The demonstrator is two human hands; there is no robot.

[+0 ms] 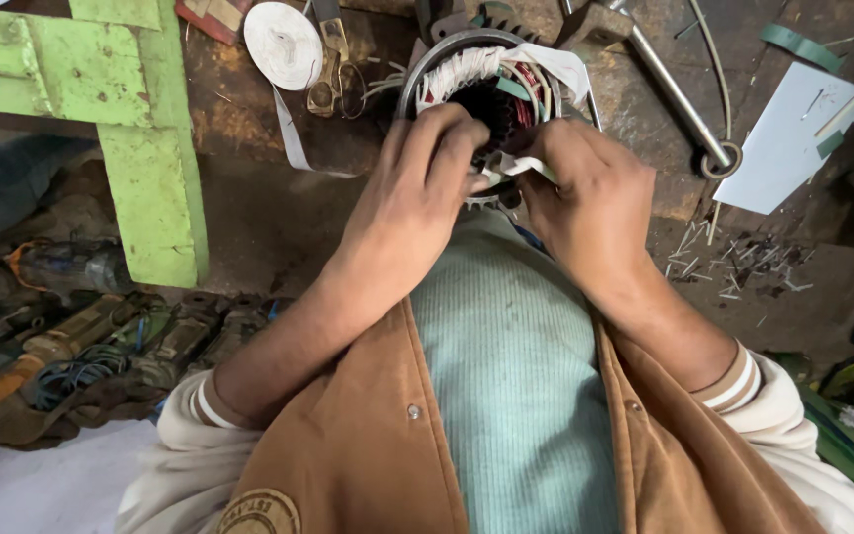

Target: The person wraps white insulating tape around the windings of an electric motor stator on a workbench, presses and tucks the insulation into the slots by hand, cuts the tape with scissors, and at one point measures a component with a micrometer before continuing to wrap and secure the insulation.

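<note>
Hands meet over a round metal motor stator with white-bound copper windings (476, 74), which sits on the rusty brown workbench (249, 198) right in front of our chest. Our left hand (417, 188) curls over the near rim of the stator, its fingers (447, 133) bent and narrow, the tips pressed down onto the windings at the dark bore; whether they pinch anything beneath we cannot tell. Our right hand (585, 198) sits just beside it, fingertips nearly touching those of the left, and it pinches a thin white strip of tape or insulating paper (518, 166) that runs out from between thumb and forefinger toward the left fingers. Beyond the fingertips, the far arc of the stator shows white lacing, with green and red leads tucked among the coils.

Past the left fingers, further out on the bench, lie a flat roll of white cotton tape (284, 42) and a pair of worn brass-coloured scissors (333, 69), just beside one another. Out past the right fingers a long steel rod with a ring end (679, 99) lies slantwise, and near it a sheet of white paper (783, 138). To the outer side of our left wrist stands a green-painted wooden frame (140, 129).
</note>
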